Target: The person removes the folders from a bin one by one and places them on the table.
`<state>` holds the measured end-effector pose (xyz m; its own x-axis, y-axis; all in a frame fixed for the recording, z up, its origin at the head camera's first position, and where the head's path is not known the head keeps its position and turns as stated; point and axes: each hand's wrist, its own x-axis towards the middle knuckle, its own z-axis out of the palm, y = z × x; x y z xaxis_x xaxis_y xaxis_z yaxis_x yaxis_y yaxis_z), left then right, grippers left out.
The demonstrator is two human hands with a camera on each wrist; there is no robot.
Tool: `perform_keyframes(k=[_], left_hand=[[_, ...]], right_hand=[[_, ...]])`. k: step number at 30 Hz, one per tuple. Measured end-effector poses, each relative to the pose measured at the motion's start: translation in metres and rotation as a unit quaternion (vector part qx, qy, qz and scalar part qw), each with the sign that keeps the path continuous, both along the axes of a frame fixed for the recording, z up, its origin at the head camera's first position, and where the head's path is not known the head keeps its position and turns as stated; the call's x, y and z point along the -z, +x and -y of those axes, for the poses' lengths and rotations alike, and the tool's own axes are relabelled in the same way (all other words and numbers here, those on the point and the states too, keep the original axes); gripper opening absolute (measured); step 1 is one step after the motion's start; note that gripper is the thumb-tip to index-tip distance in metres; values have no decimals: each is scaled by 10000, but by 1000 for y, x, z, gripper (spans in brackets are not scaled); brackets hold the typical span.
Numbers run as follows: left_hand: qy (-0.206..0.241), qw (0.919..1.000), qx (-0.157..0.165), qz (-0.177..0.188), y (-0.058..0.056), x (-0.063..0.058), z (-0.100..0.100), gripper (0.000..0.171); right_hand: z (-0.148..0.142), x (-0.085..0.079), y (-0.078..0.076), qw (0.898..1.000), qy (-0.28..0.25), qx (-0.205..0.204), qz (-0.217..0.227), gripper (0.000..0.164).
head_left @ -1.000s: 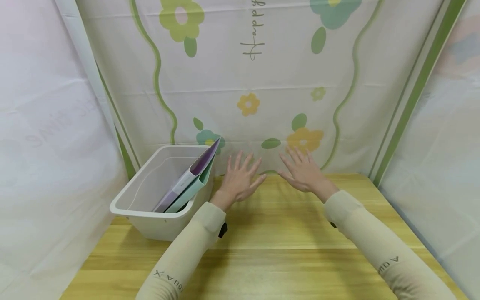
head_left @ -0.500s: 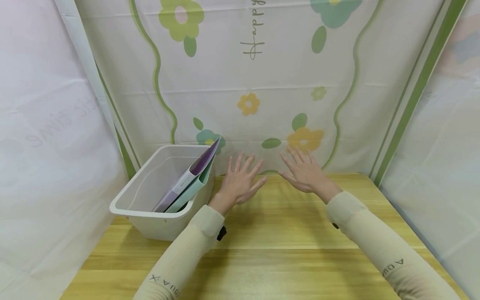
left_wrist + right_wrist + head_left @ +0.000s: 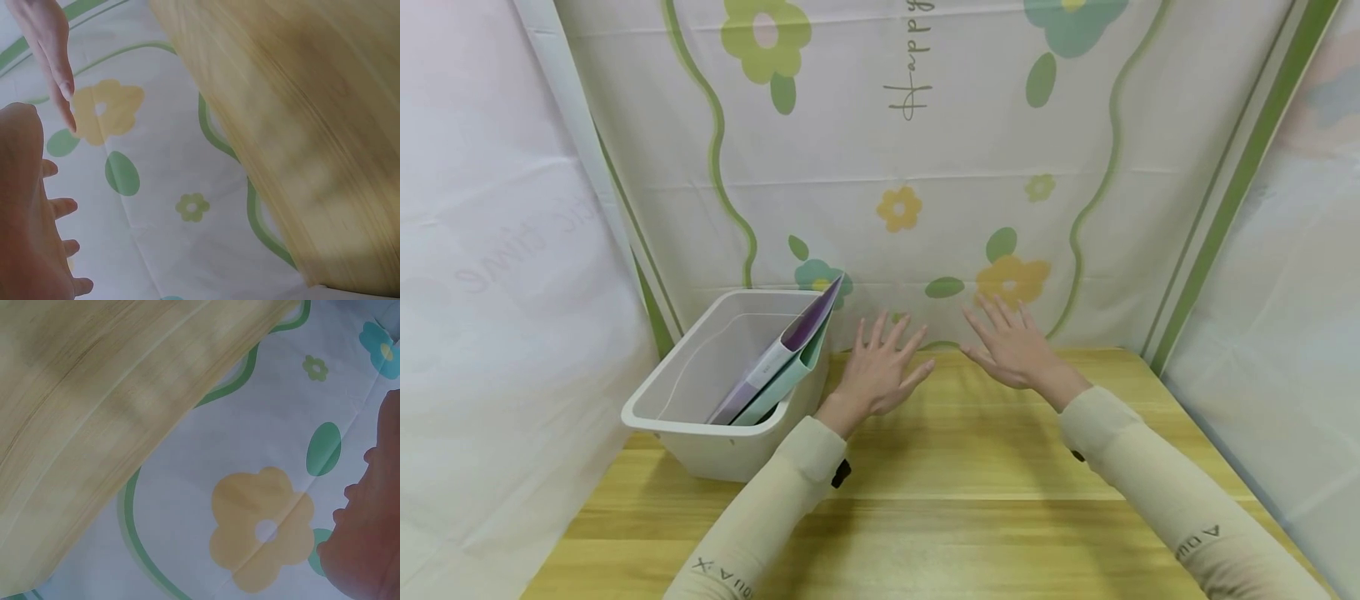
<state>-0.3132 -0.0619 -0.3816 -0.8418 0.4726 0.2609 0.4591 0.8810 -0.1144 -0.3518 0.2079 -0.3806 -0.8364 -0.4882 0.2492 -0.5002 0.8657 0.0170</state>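
My left hand [image 3: 877,371] is spread flat over the far part of the wooden table [image 3: 955,533], fingers straight and holding nothing. To its right, my right hand [image 3: 1011,346] has the same pose, palm down and fingers apart. Just left of my left hand stands a white plastic bin [image 3: 688,433]. Two binders lean inside it: a purple binder [image 3: 760,371] and a mint green binder [image 3: 782,383], their upper ends sticking out past the rim. In the left wrist view, the right hand [image 3: 50,44] shows beyond the left hand [image 3: 25,212].
A flower-printed cloth [image 3: 895,150] hangs behind the table's far edge, close to the fingertips. Pale cloth sheets [image 3: 497,292] close off both sides. The bin takes up the table's far left part.
Both forearms have drawn back very slightly toward the person, the hands staying spread. The bin and binders keep their places; the head view has shifted a little.
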Motion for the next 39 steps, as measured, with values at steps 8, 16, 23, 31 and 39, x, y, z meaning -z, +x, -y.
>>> perform_keyframes(k=[8, 16, 23, 31, 39], left_hand=[[-14, 10000, 36, -53, 5, -1, 2, 70], [32, 10000, 59, 34, 11, 1, 4, 69], [76, 9999, 57, 48, 14, 1, 4, 69], [43, 10000, 28, 7, 17, 1, 6, 68], [81, 9999, 79, 8, 22, 0, 6, 68]], right_hand=[[-3, 0, 2, 9998, -59, -117, -179, 71], [-2, -4, 7, 10000, 0, -36, 63, 74], [-1, -7, 11, 9999, 2, -40, 110, 76], [1, -9, 15, 9997, -159, -123, 99, 71], [2, -10, 20, 9997, -141, -177, 23, 72]])
